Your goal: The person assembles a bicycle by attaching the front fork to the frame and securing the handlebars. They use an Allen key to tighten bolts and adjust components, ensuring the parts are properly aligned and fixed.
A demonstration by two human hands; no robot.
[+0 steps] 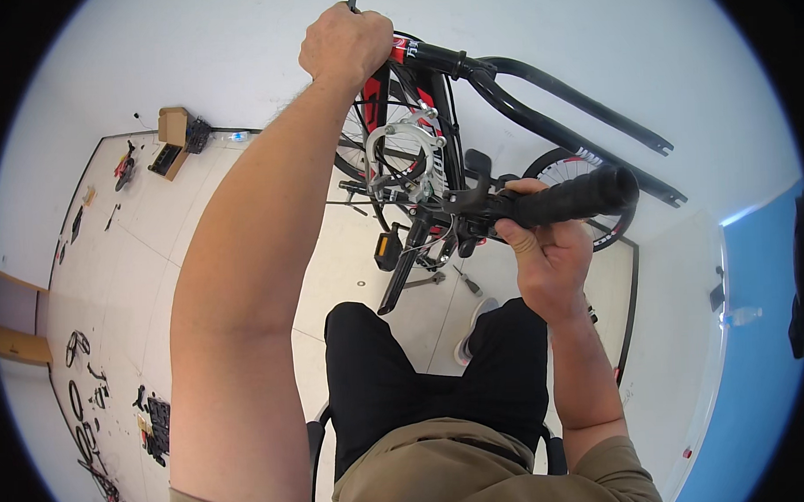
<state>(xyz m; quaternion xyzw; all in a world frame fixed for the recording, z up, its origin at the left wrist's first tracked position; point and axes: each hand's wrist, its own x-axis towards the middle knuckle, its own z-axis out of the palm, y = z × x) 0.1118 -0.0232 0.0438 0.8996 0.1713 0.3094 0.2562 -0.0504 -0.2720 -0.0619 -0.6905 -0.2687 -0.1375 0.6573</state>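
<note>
Two hands on the bicycle: my left hand (346, 42) fists the red-and-black frame tube (430, 53) up top, my right hand (543, 246) clamps the black handlebar grip (568, 199). I'm mid-fitting; next I'd say steady alignment.

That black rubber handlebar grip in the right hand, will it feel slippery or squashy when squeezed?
Probably not slippery: the handlebar grip shows a ribbed, matte black surface. It likely gives only slightly, since it seems to sleeve a rigid bar. The right hand wraps it from below.
</note>
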